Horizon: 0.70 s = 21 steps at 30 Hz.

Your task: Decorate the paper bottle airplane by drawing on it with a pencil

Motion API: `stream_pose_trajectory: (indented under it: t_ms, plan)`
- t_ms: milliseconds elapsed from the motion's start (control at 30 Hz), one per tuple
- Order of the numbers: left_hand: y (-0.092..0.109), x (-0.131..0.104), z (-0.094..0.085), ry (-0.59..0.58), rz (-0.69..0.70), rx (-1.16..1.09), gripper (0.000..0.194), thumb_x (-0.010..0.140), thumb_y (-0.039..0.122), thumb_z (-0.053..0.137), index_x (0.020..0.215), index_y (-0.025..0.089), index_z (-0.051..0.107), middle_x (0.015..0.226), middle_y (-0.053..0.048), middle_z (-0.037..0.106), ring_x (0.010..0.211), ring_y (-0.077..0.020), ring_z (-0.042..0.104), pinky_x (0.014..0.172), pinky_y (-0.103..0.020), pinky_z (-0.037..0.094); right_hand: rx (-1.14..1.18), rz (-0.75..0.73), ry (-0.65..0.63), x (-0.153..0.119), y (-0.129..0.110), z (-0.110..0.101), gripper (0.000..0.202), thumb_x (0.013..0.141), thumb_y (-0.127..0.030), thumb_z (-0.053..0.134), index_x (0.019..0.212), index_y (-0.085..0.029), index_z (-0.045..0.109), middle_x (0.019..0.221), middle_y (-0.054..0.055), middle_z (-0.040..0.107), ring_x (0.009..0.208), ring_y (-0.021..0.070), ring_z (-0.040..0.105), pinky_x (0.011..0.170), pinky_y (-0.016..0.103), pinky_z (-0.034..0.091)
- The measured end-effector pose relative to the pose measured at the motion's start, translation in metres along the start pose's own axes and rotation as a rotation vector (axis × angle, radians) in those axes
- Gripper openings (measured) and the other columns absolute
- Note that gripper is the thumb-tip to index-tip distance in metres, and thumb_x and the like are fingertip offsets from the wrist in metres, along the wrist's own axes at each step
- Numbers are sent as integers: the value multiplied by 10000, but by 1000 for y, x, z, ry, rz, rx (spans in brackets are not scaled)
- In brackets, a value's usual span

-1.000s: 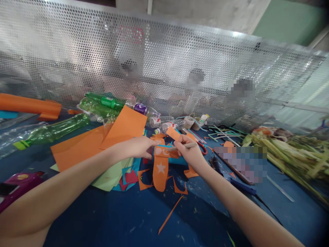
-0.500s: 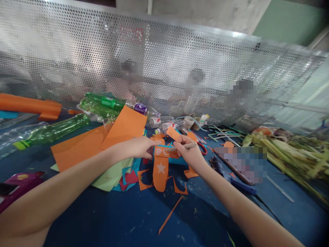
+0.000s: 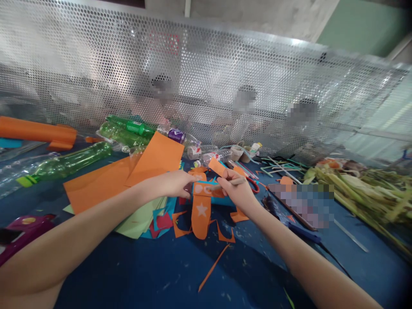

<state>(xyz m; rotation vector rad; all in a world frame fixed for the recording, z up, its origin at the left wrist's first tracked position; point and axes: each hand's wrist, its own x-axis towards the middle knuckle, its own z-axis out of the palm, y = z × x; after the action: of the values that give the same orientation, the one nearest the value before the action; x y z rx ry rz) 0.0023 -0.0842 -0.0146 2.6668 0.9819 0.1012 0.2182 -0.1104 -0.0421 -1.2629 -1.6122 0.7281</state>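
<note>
An orange and blue paper model [image 3: 202, 214] with a white star and pale round marks lies in the middle of the blue table [image 3: 144, 274]. My right hand [image 3: 236, 189] is closed round a pale pen [image 3: 237, 181], its tip over the model's orange band beside the round marks. At the model's left end rests my left hand [image 3: 182, 184], its fingers curled against the blue edge; whether they pinch it is hidden. An orange paper strip [image 3: 217, 167] sticks up behind my right hand.
Orange sheets [image 3: 157, 159], green paper [image 3: 137, 221] and cut scraps [image 3: 226, 234] surround the model. Green bottles [image 3: 77, 161] lie left, a purple tool [image 3: 28, 227] front left. On the right are a phone [image 3: 292, 206], a blue-handled glue gun [image 3: 304, 234] and husks [image 3: 357, 193]. A perforated metal screen [image 3: 206, 77] stands behind.
The pen and my right hand have shifted very slightly over the orange band. My left hand and the model have stayed in place.
</note>
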Motion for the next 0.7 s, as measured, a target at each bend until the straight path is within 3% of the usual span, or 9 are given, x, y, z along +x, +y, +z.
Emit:
stream_pose_trajectory:
  t_ms: [333, 700]
  plan:
    - [-2, 1, 1, 17, -6, 43, 413, 719, 227, 668, 1126, 248, 600, 929, -18, 680, 774, -180, 615, 590, -221, 368, -64, -6, 11, -2, -6, -2, 206, 721, -224, 512, 571, -230, 371, 388, -77, 418, 401, 106, 375, 450, 241, 302]
    - [2, 0, -1, 18, -39, 53, 447, 708, 233, 669, 1148, 225, 592, 834, -15, 668, 686, -177, 604, 552, -229, 355, 23, 2, -5, -2, -6, -1, 210, 702, -226, 527, 585, -233, 352, 387, -90, 386, 377, 98, 350, 418, 230, 276]
